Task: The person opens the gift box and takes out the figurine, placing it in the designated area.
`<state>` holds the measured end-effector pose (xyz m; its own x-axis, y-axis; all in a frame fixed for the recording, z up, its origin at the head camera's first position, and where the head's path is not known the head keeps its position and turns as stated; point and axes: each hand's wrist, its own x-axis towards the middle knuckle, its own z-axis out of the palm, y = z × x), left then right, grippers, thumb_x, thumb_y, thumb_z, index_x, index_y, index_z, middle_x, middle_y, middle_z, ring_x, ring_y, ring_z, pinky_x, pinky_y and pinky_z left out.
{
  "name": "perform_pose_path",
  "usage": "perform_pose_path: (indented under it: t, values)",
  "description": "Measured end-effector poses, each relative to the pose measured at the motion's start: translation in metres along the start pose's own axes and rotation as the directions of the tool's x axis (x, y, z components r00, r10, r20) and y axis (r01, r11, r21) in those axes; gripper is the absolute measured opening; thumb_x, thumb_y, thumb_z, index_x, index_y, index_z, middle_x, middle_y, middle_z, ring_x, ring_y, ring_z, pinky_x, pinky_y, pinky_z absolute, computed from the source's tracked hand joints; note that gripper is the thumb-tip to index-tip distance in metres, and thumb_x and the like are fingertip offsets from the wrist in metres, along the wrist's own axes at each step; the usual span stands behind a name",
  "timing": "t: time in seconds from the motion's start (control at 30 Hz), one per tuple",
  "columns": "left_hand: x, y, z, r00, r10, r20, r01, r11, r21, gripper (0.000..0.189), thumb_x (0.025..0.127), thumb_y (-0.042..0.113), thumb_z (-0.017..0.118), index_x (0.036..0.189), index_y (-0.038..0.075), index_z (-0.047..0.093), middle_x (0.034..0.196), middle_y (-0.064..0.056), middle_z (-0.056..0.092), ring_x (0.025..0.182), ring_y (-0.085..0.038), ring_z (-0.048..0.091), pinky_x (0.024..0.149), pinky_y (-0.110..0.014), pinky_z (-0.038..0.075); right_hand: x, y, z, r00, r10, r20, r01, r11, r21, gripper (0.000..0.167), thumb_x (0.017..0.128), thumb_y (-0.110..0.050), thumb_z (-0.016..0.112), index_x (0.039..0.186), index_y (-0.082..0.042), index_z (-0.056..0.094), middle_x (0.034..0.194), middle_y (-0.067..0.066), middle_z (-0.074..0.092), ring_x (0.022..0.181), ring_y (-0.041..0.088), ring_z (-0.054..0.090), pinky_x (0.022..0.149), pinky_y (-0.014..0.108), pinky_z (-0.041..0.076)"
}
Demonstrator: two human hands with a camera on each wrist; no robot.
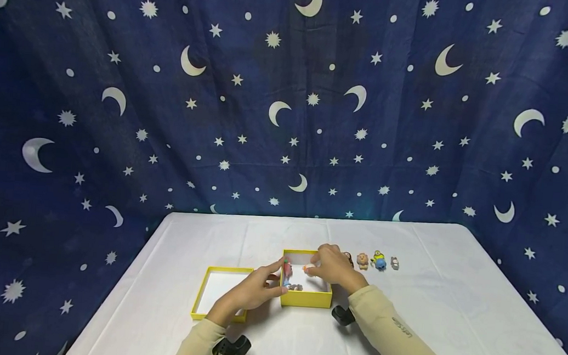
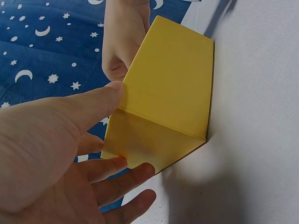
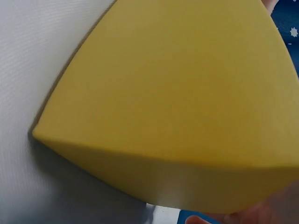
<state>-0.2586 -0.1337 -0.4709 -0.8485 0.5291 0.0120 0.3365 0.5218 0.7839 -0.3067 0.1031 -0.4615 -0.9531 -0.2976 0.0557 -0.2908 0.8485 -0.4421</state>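
A yellow box (image 1: 306,299) without its lid stands on the table, with a white inside. My left hand (image 1: 255,289) holds its left side, thumb at the near-left corner and fingertips along the left wall. Inside the box, my right hand (image 1: 332,265) pinches a small white-and-orange figurine (image 1: 308,269), partly covered by the fingers. A red figurine with a green top (image 1: 287,269) lies along the left inner wall. Near the front inner wall is a small grey-brown figurine (image 1: 296,287), with something blue beside it. The right wrist view shows mostly the box's yellow outside (image 3: 177,93).
Left of the box lies the yellow-rimmed lid (image 1: 199,292), white side up. In a row at the right stand a dark figurine (image 1: 349,257) partly behind the right hand, a tan figurine (image 1: 363,261), a yellow-and-blue minion figurine (image 1: 379,261) and a small grey figurine (image 1: 394,263).
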Motion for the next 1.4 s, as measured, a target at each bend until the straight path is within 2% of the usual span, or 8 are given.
perform_pose_path:
  t: [0.13, 0.5, 0.83, 1.23, 1.4]
  values:
    - [0.0, -0.001, 0.0, 1.0, -0.001, -0.002, 0.001, 1.0, -0.002, 0.073, 0.101, 0.022, 0.064, 0.16, 0.003, 0.026, 0.165, -0.016, 0.032, 0.136, -0.039, 0.054, 0.108, -0.053, 0.049, 0.002, -0.002, 0.004, 0.999, 0.027, -0.021, -0.027, 1.0, -0.011, 0.029, 0.081, -0.029, 0.085, 0.096, -0.005, 0.08, 0.101, 0.006, 0.07, 0.1, 0.028, 0.058, 0.085, 0.048, 0.052]
    - [0.001, -0.002, 0.0, 1.0, 0.018, -0.004, -0.018, 1.0, 0.007, 0.073, 0.1, 0.02, 0.064, 0.159, 0.0, 0.026, 0.164, -0.019, 0.032, 0.135, -0.04, 0.055, 0.107, -0.052, 0.049, 0.005, -0.009, 0.013, 0.989, 0.11, -0.101, -0.118, 0.99, -0.073, 0.018, 0.079, -0.025, 0.087, 0.083, -0.011, 0.077, 0.099, 0.007, 0.068, 0.099, 0.027, 0.058, 0.083, 0.048, 0.052]
    - [0.0, -0.001, 0.0, 1.0, 0.021, -0.001, -0.021, 1.0, -0.005, 0.074, 0.1, 0.02, 0.065, 0.159, 0.0, 0.025, 0.165, -0.019, 0.031, 0.135, -0.041, 0.054, 0.108, -0.052, 0.049, 0.006, -0.01, 0.017, 0.985, 0.1, -0.14, -0.119, 0.984, -0.133, 0.018, 0.078, -0.026, 0.088, 0.075, -0.014, 0.075, 0.091, 0.005, 0.065, 0.095, 0.027, 0.059, 0.082, 0.049, 0.052]
    - [-0.001, -0.001, -0.001, 1.0, -0.003, 0.015, 0.003, 1.0, -0.013, 0.074, 0.101, 0.022, 0.064, 0.161, 0.004, 0.024, 0.166, -0.016, 0.03, 0.137, -0.039, 0.053, 0.109, -0.051, 0.048, -0.002, -0.008, 0.009, 0.985, 0.093, -0.142, -0.094, 0.996, -0.001, 0.018, 0.076, -0.023, 0.09, 0.082, -0.013, 0.077, 0.103, 0.006, 0.069, 0.104, 0.03, 0.061, 0.082, 0.049, 0.053]
    - [0.0, -0.002, 0.0, 1.0, -0.012, 0.012, 0.012, 1.0, -0.02, 0.074, 0.101, 0.022, 0.063, 0.161, 0.004, 0.024, 0.166, -0.014, 0.03, 0.138, -0.038, 0.052, 0.11, -0.051, 0.048, -0.005, -0.006, 0.004, 0.984, 0.08, -0.162, -0.072, 0.996, 0.058, 0.016, 0.076, -0.023, 0.089, 0.083, -0.014, 0.077, 0.11, 0.007, 0.072, 0.109, 0.032, 0.061, 0.088, 0.053, 0.053]
